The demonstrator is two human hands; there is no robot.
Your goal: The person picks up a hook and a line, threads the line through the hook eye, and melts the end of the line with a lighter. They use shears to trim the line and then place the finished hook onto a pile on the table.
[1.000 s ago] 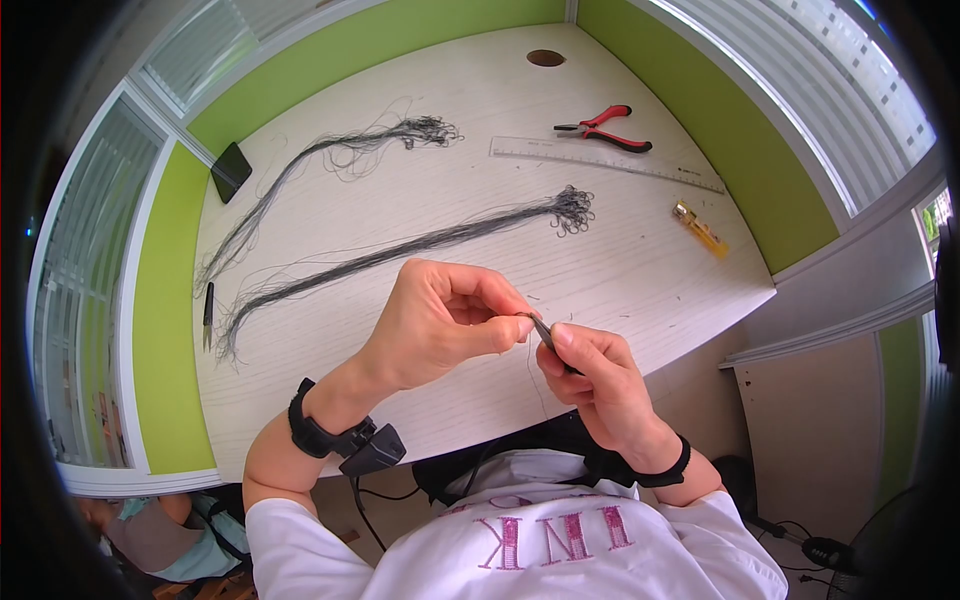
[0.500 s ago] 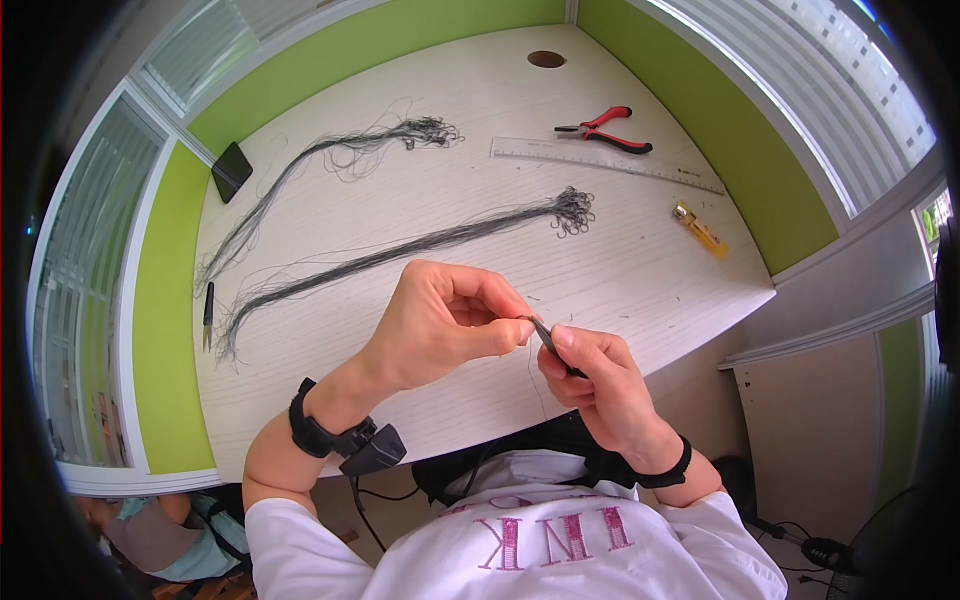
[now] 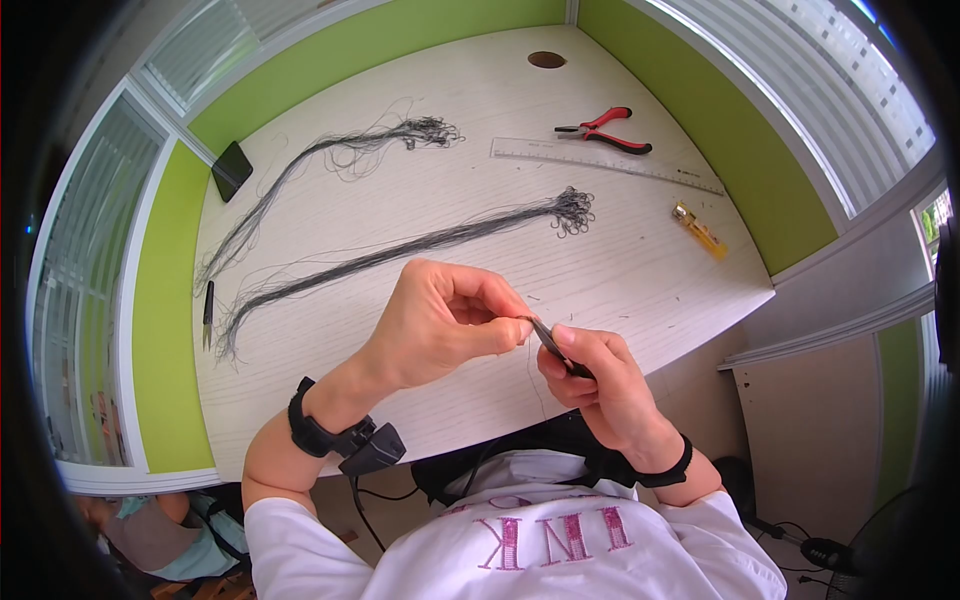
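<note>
My left hand [image 3: 440, 325] pinches something tiny between thumb and index finger, too small to make out, with a thin thread [image 3: 532, 375] hanging below it. Dark tweezers [image 3: 556, 348] are gripped in my right hand [image 3: 605, 385], their tip touching the spot at my left fingertips. Behind my hands lies a long bundle of dark threads [image 3: 400, 245] with hooks [image 3: 573, 212] at its right end. A second, looser bundle [image 3: 300, 165] with hooks [image 3: 430, 132] lies farther back.
Red-handled pliers [image 3: 610, 130], a clear ruler [image 3: 600, 162] and a yellow lighter [image 3: 700, 230] lie at the right. Another pair of tweezers [image 3: 208, 315] and a black phone-like object [image 3: 232, 172] are at the left. Green partitions [image 3: 700, 120] border the table [image 3: 480, 400]. A person [image 3: 165, 535] is at lower left.
The tweezers and my right hand have shifted very slightly. My left hand keeps its pinch in almost the same place.
</note>
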